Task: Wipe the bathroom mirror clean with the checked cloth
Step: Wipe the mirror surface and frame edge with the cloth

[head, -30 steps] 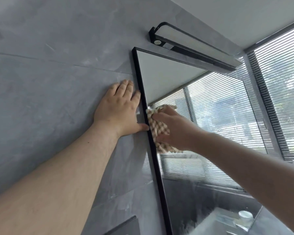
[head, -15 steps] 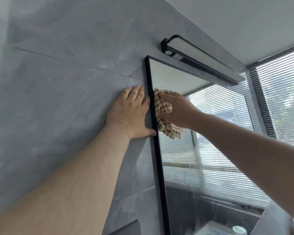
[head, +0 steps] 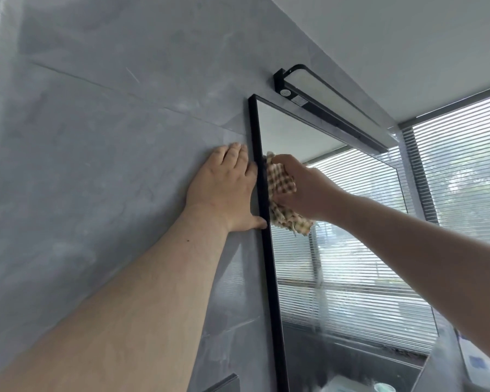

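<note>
Wiping along the mirror's left edge, near its top corner.

The right hand (head: pixel 306 190), in the centre of the frame, clutched the bunched checked cloth (head: pixel 283 193) and pressed it to the mirror (head: pixel 351 250) hard against the black frame (head: pixel 269 250), with a loose corner of cloth hanging below the fist; working so close to the rim was probably meant to reach grime gathered there. The left hand (head: pixel 227 188) lay open and flat on the grey wall (head: pixel 96 165) just left of the frame, gripping nothing, its thumb tip touching the frame, likely as a brace for reaching up. A lamp (head: pixel 334 108) sat above the mirror at upper right. Streaks low on the glass suggested much was left to wipe.
</note>
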Demonstrator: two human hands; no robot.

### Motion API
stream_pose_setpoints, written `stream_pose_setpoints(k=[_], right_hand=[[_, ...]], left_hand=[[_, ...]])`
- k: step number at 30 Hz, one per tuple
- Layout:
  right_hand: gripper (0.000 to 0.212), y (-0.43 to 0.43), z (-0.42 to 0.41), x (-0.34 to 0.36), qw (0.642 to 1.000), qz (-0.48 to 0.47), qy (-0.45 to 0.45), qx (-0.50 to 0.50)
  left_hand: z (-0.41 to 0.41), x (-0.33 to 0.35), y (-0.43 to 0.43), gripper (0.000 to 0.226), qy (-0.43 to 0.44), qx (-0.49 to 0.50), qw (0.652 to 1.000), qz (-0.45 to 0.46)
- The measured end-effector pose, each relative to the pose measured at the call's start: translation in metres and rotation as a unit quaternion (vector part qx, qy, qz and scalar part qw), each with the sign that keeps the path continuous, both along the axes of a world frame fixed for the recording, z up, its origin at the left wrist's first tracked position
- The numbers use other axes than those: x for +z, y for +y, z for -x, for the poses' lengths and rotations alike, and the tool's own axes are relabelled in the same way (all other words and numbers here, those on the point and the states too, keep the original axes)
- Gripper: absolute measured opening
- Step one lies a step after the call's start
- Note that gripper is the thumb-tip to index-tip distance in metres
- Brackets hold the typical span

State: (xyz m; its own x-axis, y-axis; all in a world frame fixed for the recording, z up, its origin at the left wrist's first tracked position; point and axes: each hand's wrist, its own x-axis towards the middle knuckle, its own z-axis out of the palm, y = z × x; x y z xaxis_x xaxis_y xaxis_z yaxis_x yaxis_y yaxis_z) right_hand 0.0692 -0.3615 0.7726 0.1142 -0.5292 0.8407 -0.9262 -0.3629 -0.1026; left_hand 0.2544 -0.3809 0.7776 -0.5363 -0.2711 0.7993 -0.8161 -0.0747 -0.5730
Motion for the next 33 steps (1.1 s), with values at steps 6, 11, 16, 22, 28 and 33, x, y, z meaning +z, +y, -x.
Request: stream_pose_setpoints(k=[6, 11, 16, 22, 28, 33], right_hand=[[0.072, -0.003, 0.005, -0.021, 1.0, -0.014, 0.01, -0.003], [0.072, -0.006, 0.006, -0.027, 0.999, -0.004, -0.038, 0.037], [0.074, -0.011, 0.006, -0.014, 0.996, 0.003, -0.064, 0.068], [0.072, -0.013, -0.001, 0.036, 0.995, 0.031, -0.055, 0.079], [0.071, -0.012, 0.002, 0.066, 0.996, 0.041, -0.04, 0.073], [0.07, -0.009, 0.005, 0.058, 0.996, 0.032, -0.023, 0.079]], left_hand=[[0.001, 0.0, 0.0, 0.122, 0.004, -0.012, 1.0, -0.01], [0.0, 0.0, 0.0, 0.122, 0.002, -0.016, 1.0, -0.007], [0.0, 0.001, 0.0, 0.122, -0.004, -0.004, 1.0, -0.001], [0.0, 0.001, 0.002, 0.118, -0.015, 0.002, 1.0, 0.009], [-0.001, 0.0, 0.002, 0.119, -0.013, -0.001, 1.0, 0.013], [0.001, 0.002, 0.004, 0.121, -0.008, 0.01, 1.0, 0.005]])
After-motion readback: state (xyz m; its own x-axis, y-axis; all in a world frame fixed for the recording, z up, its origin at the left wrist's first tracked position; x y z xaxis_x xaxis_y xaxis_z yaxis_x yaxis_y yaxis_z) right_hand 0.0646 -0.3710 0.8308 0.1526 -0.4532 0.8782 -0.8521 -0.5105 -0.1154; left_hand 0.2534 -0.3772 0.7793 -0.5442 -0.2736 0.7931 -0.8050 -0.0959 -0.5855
